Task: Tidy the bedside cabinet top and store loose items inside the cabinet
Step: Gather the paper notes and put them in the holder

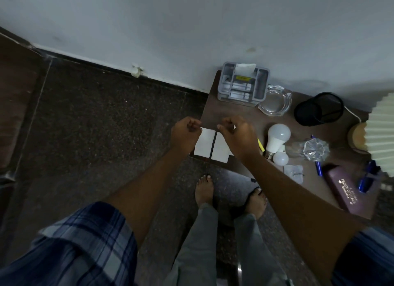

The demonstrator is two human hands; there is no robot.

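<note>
Both my hands are pinched shut on the top edge of a white folded sheet (210, 146), my left hand (186, 134) at its left corner and my right hand (238, 137) at its right, so it hangs open over the near left corner of the cabinet top (238, 115). A dark crease runs down the sheet between my hands. Just right of my right hand lie a yellow marker (260, 146), a large bulb (277, 139) and a small bulb (280, 158) touching it. Beyond my grip, by the wall, stands a grey organiser box (243, 83), with a glass ashtray (275, 102) and a black mesh cup (318, 108) to its right. Far right of my grip rest a purple spectacle case (341, 188) and blue pens (318, 168).
</note>
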